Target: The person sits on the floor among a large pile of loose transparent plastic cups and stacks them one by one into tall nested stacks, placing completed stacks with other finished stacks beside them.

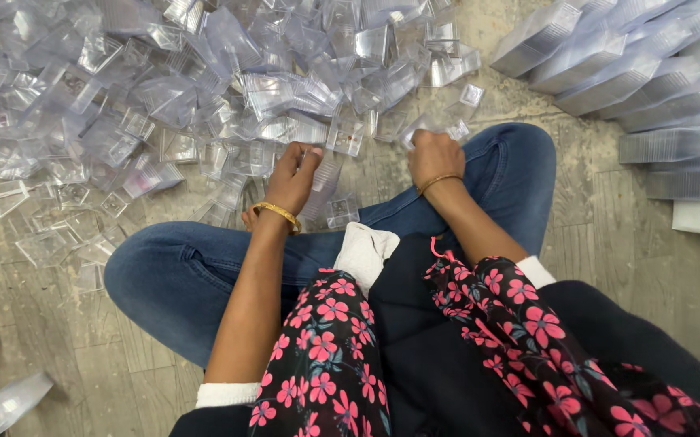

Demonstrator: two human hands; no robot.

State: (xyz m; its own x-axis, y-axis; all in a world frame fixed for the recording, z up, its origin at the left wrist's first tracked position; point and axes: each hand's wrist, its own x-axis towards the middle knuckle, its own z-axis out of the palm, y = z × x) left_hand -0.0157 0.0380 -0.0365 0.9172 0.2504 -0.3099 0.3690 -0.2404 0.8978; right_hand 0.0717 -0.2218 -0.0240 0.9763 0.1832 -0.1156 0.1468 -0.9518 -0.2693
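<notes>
A person is sitting cross-legged on the floor (59,324), in blue jeans (180,275) and a floral top (326,356), working at the near edge of a big heap of clear plastic blister shells (164,89) that is spreading toward the floor's far left corner. The left hand (292,180), wearing a gold bangle (277,213), is closing its fingers (305,155) around a clear plastic shell (327,174) just above the knee. The right hand (435,155) is curling its fingers tight on another clear shell (423,125) at the heap's near edge. Neat stacks of finished shells (609,65) are lying toward the far right corner. These shells are looking very light, thin and springy, slippery and easily creased; pinching one by its flat rim, rather than its raised pocket, seems the safest hold.
</notes>
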